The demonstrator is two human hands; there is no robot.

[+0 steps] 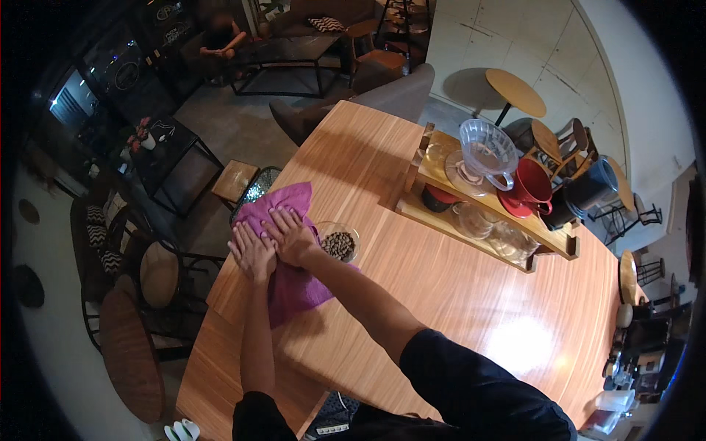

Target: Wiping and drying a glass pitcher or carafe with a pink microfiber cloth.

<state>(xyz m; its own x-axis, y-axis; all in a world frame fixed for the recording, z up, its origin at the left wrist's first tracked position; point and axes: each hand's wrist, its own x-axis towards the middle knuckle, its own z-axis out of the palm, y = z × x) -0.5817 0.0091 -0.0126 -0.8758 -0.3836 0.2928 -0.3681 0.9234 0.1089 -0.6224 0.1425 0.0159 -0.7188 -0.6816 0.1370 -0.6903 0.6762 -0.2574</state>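
Observation:
A purple cloth (300, 291) lies bunched near the left edge of the wooden counter, part of it raised at the far end. My left hand (254, 252) rests flat on it, fingers stretched out and pointing away from me. Close beside it on the right, my right hand (293, 238) presses on the same cloth with its fingers spread. What lies under the cloth, if anything, is hidden. Just right of my right hand stands a clear glass bowl (358, 237) holding small greyish-brown beans (339, 245); my right wrist and the cloth are close to its rim.
On the wooden counter (441, 294), a two-level wooden rack (555, 237) holds a clear dripper (487, 147), a red dripper (531, 187) and a dark cup (594, 180). Beyond the counter are an armchair (397, 95), low tables and a seated person (220, 44).

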